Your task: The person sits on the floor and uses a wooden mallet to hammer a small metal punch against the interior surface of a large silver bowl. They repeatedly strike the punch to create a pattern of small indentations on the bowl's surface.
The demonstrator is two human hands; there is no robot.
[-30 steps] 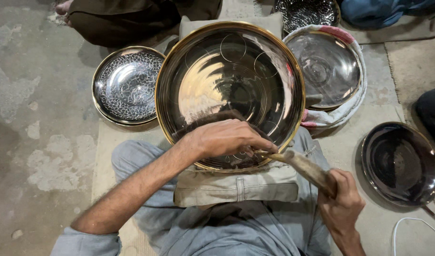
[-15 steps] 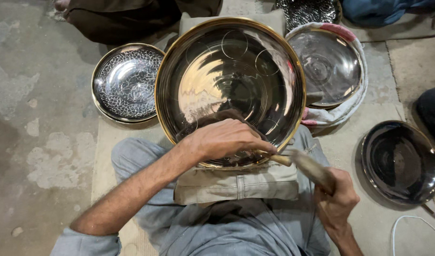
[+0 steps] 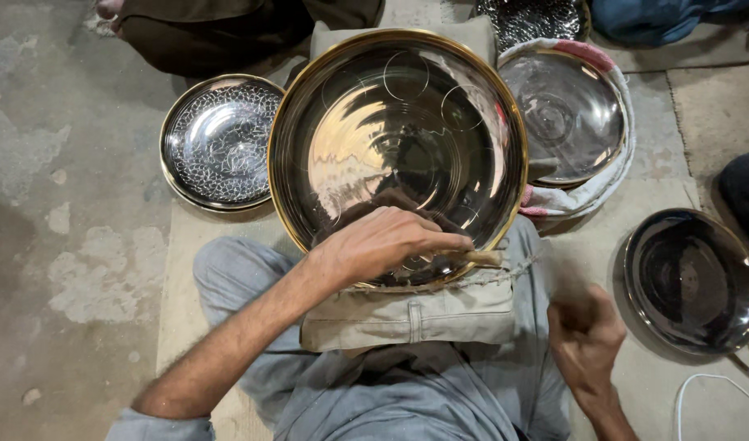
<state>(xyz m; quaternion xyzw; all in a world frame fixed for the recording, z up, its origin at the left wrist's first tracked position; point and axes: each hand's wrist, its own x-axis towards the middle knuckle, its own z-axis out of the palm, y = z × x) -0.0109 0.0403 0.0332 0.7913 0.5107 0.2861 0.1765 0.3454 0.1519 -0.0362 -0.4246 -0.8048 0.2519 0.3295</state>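
Note:
A large shiny metal bowl (image 3: 391, 139) with a golden rim and engraved circles rests on a beige padded cushion (image 3: 407, 314) over my lap. My left hand (image 3: 382, 241) lies on the bowl's near rim, shut on a short pale punch (image 3: 482, 258) whose tip points right along the rim. My right hand (image 3: 585, 335) is a blurred fist low at the right, away from the bowl. The wooden mallet it held in the earlier frames is lost in the motion blur.
A hammered patterned plate (image 3: 219, 140) lies to the left and a plain metal plate (image 3: 566, 114) sits on a cloth at the right. A dark pan (image 3: 691, 279) and a white cable (image 3: 701, 384) are further right. Other people's legs (image 3: 219, 24) are at the top.
My right hand, which held the wooden mallet against the punch at the bowl's rim, has swung back down to the right. My left hand has stayed in place on the rim.

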